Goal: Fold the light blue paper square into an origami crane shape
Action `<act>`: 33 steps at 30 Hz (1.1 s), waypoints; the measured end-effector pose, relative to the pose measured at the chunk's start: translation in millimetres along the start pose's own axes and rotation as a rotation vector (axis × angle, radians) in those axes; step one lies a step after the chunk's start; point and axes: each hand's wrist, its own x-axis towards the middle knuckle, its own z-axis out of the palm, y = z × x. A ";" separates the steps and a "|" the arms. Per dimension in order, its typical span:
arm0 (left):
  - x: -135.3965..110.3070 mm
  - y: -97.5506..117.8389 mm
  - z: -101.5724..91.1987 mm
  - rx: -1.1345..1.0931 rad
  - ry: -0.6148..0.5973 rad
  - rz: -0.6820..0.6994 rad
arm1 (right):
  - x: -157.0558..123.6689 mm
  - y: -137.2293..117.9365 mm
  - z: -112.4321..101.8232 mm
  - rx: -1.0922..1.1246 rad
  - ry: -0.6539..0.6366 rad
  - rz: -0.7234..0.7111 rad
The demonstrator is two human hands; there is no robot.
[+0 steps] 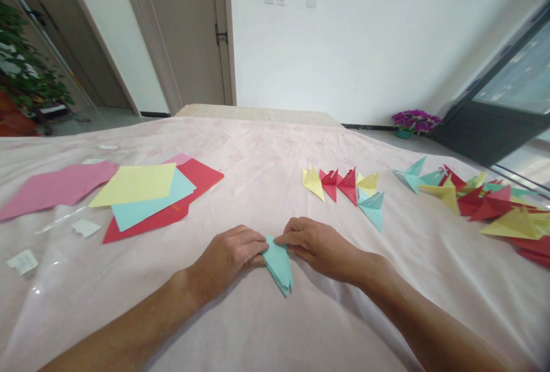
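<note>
A folded teal paper piece (278,264) lies on the pink tablecloth (258,165) near the front middle. My left hand (230,258) has its fingers curled and pinching the paper's upper left edge. My right hand (315,245) presses and pinches the top of the same piece from the right, fingers closed. The paper's pointed lower end sticks out toward me between the two hands.
A stack of flat sheets lies at the left: yellow (135,184), teal (150,204), red (172,211) and pink (55,186). Folded paper shapes (344,186) stand in a row at centre right, with several more (485,203) piled far right. Small white scraps (22,261) lie at the left.
</note>
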 end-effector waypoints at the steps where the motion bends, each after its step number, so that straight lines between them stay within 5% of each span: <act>1: 0.0 -0.5 0.4 0.003 -0.001 -0.003 | -0.1 -0.1 -0.1 -0.006 -0.001 0.002; 15: 3.3 1.5 1.6 0.057 0.087 0.068 | 0.2 7.8 7.7 0.047 0.026 0.088; 33: 8.3 10.0 2.9 -0.028 0.123 -0.123 | 2.4 10.9 11.5 0.198 0.103 0.099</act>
